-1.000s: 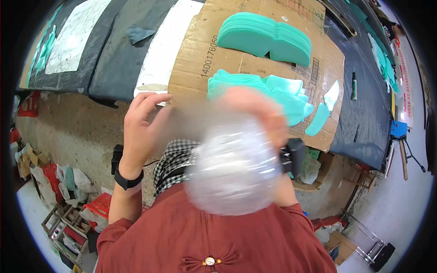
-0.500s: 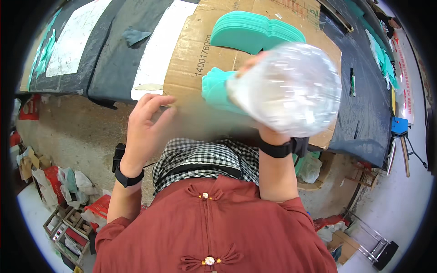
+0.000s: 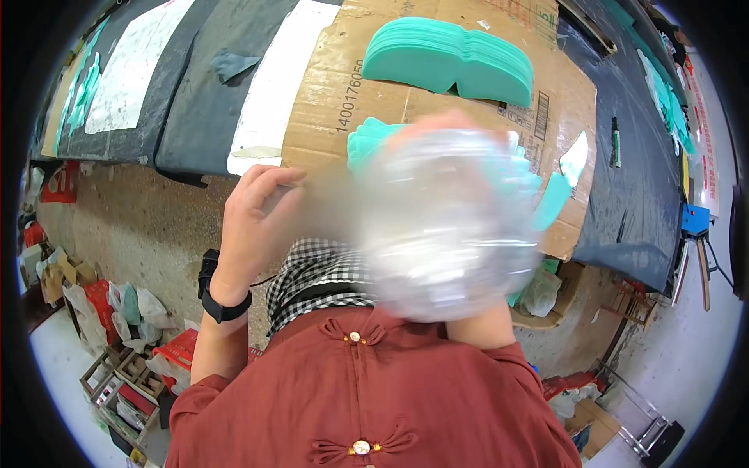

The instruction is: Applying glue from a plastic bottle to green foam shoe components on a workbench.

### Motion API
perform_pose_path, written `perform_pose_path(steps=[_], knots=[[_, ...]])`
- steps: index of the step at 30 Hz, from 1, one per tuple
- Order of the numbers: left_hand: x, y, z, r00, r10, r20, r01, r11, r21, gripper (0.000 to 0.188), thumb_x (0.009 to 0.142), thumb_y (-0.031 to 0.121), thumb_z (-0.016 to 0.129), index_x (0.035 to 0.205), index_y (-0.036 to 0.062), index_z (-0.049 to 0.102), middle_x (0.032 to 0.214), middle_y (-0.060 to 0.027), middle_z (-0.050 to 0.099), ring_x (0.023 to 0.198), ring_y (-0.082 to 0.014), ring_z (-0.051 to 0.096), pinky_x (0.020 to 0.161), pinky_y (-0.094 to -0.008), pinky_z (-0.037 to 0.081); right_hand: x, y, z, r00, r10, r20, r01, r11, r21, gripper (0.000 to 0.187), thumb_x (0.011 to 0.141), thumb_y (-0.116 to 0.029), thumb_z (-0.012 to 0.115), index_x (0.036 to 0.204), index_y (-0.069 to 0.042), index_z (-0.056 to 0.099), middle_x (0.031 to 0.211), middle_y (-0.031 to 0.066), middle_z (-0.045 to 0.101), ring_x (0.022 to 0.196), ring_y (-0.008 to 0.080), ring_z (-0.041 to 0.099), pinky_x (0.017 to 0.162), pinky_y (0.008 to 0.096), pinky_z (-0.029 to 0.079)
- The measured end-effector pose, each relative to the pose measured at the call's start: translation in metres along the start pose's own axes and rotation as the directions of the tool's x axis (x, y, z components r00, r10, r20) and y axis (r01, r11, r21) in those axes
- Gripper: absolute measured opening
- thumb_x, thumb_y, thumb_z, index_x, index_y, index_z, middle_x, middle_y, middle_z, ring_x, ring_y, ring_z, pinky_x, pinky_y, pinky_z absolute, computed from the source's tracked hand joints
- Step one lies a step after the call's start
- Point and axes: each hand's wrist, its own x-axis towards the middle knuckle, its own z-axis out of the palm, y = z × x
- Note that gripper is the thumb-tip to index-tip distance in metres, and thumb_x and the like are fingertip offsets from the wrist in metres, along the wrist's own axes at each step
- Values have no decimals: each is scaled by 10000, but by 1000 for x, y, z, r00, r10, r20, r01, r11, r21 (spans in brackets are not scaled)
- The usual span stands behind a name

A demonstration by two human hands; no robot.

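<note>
My right hand point(image 3: 438, 123) grips a large blurred roll of clear film point(image 3: 452, 226); the roll hides most of the hand, with fingertips showing at its far side. My left hand point(image 3: 253, 210) is closed in a pinch at left. From its fingertips a smeared, see-through strip point(image 3: 331, 199) runs across to the roll. Beyond the roll lies a fanned pile of green sheet pieces point(image 3: 370, 140), partly covered by it. Farther back, a neat stack of green notched, curved pieces point(image 3: 445, 58) rests on a flattened cardboard sheet point(image 3: 320, 109).
At the cardboard's right edge lies a green piece with a white pointed end point(image 3: 575, 158). A marker point(image 3: 615, 144) is on the dark table. White sheets point(image 3: 277, 70) and a dark scrap point(image 3: 232, 65) lie left. Bags and a red basket point(image 3: 181, 351) stand below left.
The roll in my right hand has come down and left, toward my body, uncovering the right side of the green pile. My left hand stays nearly in place.
</note>
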Motion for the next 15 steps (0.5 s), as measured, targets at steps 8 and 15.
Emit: perform_pose_path(steps=[8, 15], knots=[[7, -6, 3, 999, 22, 32, -25, 996, 89, 222, 917, 24, 688, 1137, 0, 708, 1015, -24, 625, 799, -90, 535, 744, -238, 454, 9, -18, -72, 747, -663, -56, 563, 674, -478, 429, 938, -302, 688, 1200, -2, 531, 1068, 160, 636, 901, 309, 660, 817, 430, 578], [17, 15, 13, 980, 197, 21, -197, 965, 171, 232, 855, 32, 691, 1084, 4, 714, 1012, -108, 666, 897, -225, 643, 796, -313, 501, 6, 10, -25, 962, -268, -48, 272, 939, 211, 661, 986, -564, 498, 1333, -1, 507, 1246, 203, 615, 1098, 338, 614, 989, 498, 498]])
